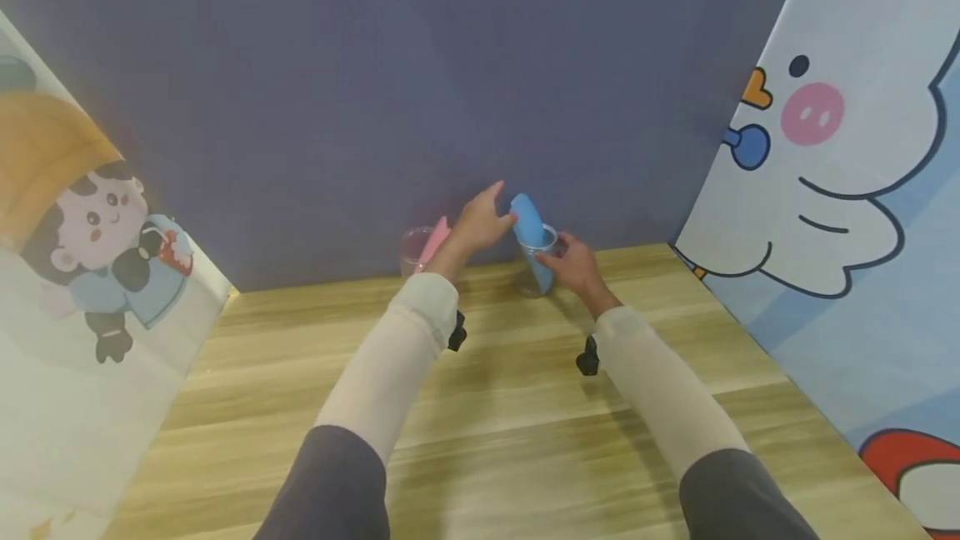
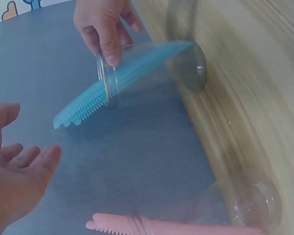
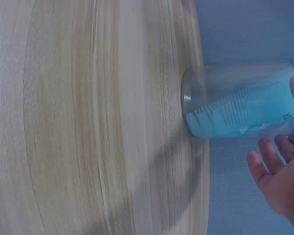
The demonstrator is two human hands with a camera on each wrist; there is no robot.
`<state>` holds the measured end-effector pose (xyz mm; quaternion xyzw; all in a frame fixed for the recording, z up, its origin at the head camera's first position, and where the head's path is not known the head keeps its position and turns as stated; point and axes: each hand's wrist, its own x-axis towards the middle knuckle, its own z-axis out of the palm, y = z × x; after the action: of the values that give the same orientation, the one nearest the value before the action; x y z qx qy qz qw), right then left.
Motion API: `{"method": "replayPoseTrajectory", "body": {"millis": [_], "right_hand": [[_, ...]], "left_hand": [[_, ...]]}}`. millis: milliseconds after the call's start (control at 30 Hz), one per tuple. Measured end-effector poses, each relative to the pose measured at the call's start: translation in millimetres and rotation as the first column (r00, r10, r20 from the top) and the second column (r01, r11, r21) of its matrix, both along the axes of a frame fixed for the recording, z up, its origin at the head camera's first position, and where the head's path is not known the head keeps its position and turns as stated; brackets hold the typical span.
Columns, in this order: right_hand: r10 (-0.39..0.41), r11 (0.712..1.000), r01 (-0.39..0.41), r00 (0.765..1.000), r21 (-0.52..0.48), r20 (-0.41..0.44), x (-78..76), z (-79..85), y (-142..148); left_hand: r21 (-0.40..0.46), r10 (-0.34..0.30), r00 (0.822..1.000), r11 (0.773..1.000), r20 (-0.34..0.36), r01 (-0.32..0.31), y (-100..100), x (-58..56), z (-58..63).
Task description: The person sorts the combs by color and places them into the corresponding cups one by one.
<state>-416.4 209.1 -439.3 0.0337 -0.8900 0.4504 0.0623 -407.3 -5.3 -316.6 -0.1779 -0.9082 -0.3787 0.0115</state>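
A blue comb [image 1: 528, 221] with a row of teeth leans inside a clear jar [image 1: 534, 277], its upper end sticking out above the rim. My right hand [image 1: 576, 265] holds this jar near its rim, the thumb over the edge in the left wrist view and other fingers spread beside the wall. My left hand [image 1: 480, 222] is left of the comb's top, fingers extended and apart from it in the left wrist view [image 2: 22, 166], holding nothing. Below that hand, a pink comb [image 2: 132, 225] leans in a second clear jar [image 2: 257, 200].
Both jars stand on a wood-grain table [image 1: 517, 440] at its back edge, close to a dark grey-blue panel [image 1: 375, 90]. Side panels with cartoon figures flank the table: a child [image 1: 112, 223] on the left, a white bird [image 1: 825, 190] on the right.
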Motion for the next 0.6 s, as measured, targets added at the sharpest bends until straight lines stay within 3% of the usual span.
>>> {"method": "replayPoseTrajectory", "body": {"millis": [233,400,600], "right_hand": [[0.012,1.000,-0.012,1.000,0.003,0.011,-0.9,-3.8,0],[0.027,0.999,-0.028,0.999,0.034,0.019,-1.1,-1.2,5],[0.060,0.993,-0.063,0.998,0.099,0.033,0.1,3.6,19]], "left_hand": [[-0.058,0.027,0.998,0.998,-0.052,-0.030,-21,5.7,-1.0],[-0.062,0.066,0.996,0.996,-0.068,-0.070,-49,8.5,6.3],[-0.159,0.114,0.990,0.979,-0.084,-0.126,-87,8.3,6.5]]}}
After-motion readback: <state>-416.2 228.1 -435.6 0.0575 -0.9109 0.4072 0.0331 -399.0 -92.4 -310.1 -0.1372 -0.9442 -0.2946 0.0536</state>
